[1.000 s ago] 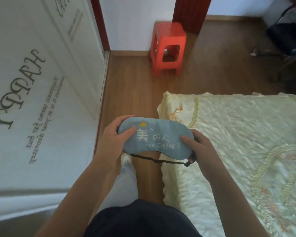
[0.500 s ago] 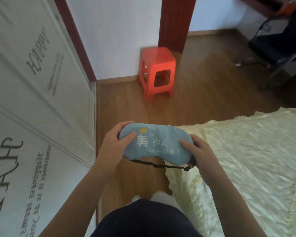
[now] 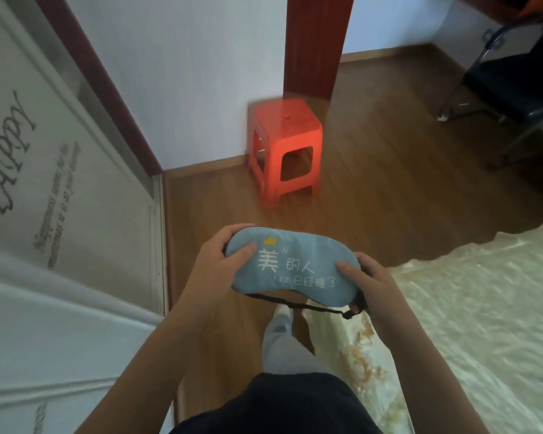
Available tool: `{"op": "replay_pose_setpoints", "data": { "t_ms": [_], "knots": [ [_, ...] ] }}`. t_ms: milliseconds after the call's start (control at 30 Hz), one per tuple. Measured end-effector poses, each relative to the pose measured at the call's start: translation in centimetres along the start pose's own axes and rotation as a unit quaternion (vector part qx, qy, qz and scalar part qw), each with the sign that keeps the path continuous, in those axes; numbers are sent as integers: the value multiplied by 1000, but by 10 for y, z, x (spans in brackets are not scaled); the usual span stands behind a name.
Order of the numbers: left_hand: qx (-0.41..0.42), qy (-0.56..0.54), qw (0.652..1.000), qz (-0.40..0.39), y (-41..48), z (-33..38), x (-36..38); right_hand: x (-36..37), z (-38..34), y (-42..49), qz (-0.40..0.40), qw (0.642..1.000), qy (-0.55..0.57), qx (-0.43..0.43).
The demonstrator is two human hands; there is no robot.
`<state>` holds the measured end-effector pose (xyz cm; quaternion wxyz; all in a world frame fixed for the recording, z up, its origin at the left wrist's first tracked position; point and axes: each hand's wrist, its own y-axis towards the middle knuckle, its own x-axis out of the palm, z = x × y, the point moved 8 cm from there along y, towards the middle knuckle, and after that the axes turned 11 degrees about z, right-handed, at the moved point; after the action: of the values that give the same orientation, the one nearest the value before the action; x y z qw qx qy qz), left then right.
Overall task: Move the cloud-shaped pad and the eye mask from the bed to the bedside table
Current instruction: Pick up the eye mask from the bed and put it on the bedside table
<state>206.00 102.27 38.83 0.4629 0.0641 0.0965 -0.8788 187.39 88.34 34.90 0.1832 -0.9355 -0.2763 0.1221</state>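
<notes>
I hold a light blue eye mask (image 3: 295,264) with white characters and a small yellow crown flat in front of me, above the wooden floor beside the bed. My left hand (image 3: 215,264) grips its left end, thumb on top. My right hand (image 3: 365,283) grips its right end, and the black strap hangs below between the hands. The bed (image 3: 467,308) with its pale yellow satin cover lies to the right. No cloud-shaped pad or bedside table is in view.
A white wardrobe (image 3: 60,198) with "HAPPY" lettering lines the left side. An orange plastic stool (image 3: 284,148) stands on the floor ahead by the white wall and a dark red door frame (image 3: 317,45). A dark chair (image 3: 511,83) is at the far right.
The view has swung upward and to the right along the aisle: the stool sits lower and nearer, less of the bed shows. Both hands keep the same grip on the mask.
</notes>
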Motion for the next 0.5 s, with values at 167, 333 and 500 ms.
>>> {"op": "replay_pose_setpoints", "data": {
  "t_ms": [167, 333, 500],
  "knots": [
    [15, 14, 1000, -24, 94, 31, 39, -6, -47, 85, 24, 999, 27, 1],
    [26, 9, 999, -45, 171, 58, 81, -21, -88, 159, 40, 999, 26, 7],
    [9, 0, 998, -59, 227, 68, 113, -31, -108, 209, 60, 997, 32, 19]
  ]
}}
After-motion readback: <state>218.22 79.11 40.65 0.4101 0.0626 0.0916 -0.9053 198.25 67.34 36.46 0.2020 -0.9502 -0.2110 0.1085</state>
